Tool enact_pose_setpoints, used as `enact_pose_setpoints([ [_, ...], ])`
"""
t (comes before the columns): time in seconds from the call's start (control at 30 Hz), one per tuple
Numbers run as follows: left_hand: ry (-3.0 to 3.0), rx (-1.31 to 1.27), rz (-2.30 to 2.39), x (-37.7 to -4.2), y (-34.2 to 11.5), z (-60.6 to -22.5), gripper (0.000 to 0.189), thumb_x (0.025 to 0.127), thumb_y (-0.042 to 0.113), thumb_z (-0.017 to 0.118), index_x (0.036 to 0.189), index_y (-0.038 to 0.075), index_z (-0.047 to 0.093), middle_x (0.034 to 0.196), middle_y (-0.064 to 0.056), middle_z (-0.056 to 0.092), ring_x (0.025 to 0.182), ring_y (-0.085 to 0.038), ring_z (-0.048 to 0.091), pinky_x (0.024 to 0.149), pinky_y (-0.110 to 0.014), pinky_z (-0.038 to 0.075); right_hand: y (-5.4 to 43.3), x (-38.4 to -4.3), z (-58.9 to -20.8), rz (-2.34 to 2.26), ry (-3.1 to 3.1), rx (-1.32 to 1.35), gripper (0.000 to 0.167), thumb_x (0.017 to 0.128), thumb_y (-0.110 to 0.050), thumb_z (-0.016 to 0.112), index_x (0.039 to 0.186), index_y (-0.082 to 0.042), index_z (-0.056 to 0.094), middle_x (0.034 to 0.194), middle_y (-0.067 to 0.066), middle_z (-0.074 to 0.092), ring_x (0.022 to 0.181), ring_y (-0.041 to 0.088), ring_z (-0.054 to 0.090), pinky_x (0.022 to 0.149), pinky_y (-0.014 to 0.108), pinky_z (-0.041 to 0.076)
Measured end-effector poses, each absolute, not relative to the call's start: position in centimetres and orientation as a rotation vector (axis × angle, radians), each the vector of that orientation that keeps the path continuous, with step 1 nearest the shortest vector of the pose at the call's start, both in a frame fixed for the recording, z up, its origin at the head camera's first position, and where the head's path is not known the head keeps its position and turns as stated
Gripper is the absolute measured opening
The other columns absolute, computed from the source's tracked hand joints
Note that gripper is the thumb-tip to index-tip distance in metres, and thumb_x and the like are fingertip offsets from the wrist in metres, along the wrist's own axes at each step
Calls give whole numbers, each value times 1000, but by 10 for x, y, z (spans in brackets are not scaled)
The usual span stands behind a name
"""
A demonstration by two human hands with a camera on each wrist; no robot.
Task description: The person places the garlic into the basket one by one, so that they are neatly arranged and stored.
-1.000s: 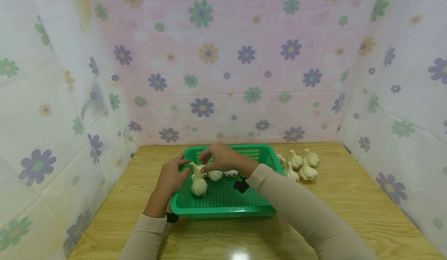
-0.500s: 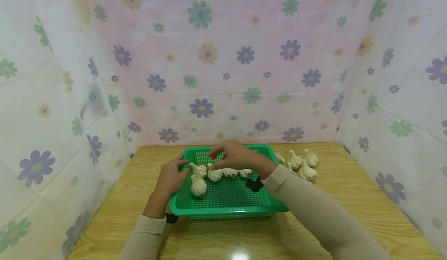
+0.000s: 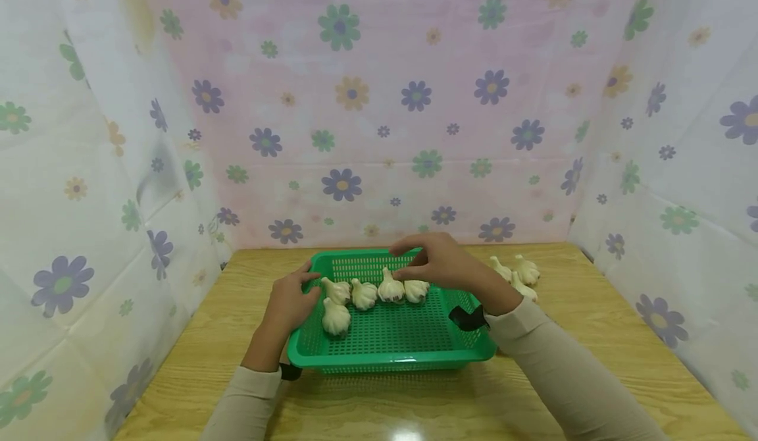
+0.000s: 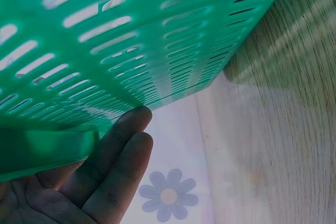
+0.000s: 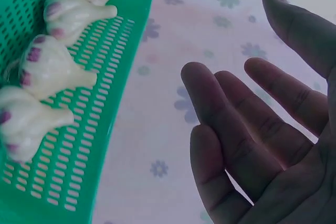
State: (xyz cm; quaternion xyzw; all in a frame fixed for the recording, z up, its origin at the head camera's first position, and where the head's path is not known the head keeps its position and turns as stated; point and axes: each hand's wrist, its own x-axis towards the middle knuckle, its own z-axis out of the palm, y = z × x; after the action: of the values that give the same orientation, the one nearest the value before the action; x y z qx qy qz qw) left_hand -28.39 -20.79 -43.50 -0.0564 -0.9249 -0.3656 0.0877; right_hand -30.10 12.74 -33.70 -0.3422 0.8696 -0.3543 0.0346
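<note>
In a green plastic basket, several white garlic bulbs lie along the left side and in a row at the back. My left hand holds the basket's left rim; two of its fingers reach along the outer wall in the left wrist view. Over the back right part of the basket hovers my right hand, near the rightmost bulb of the row. Its fingers are loosely bent with nothing between them in the right wrist view.
More garlic bulbs lie on the wooden table to the right of the basket, partly hidden by my right forearm. Flower-patterned cloth stands behind and on both sides.
My right hand has moved right across the back of the basket, away from the left corner, uncovering the row of garlic bulbs. The left hand stays at the rim.
</note>
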Motion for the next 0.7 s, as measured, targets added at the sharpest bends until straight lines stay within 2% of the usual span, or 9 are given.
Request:
enact_pose_setpoints([
  [0.23, -2739, -170, -1079, -284, -208, -436, 43, 99, 17, 57, 139, 7, 67, 165, -10, 39, 37, -10, 28, 38, -23, 35, 164, -296, -337, -1129, 2768, -1038, 50, 89, -48, 78, 135, -30, 68, 136, -5, 68, 101, 11, 73, 79, 33, 61],
  [0.47, -2750, -168, -1073, -284, -207, -436, 42, 100, 18, 57, 140, 7, 66, 166, -10, 38, 38, -10, 28, 38, -22, 35, 210, -286, -344, -1145, 2909, -982, 50, 92, -45, 76, 138, -28, 67, 139, 1, 66, 108, 18, 72, 85, 39, 61],
  [0.7, -2761, -162, -1075, -284, -208, -435, 43, 100, 19, 57, 141, 8, 65, 167, -10, 37, 38, -10, 28, 39, -22, 35, 249, -272, -358, -1244, 3019, -822, 44, 96, -40, 74, 138, -31, 66, 139, 0, 65, 113, 24, 70, 85, 30, 59],
])
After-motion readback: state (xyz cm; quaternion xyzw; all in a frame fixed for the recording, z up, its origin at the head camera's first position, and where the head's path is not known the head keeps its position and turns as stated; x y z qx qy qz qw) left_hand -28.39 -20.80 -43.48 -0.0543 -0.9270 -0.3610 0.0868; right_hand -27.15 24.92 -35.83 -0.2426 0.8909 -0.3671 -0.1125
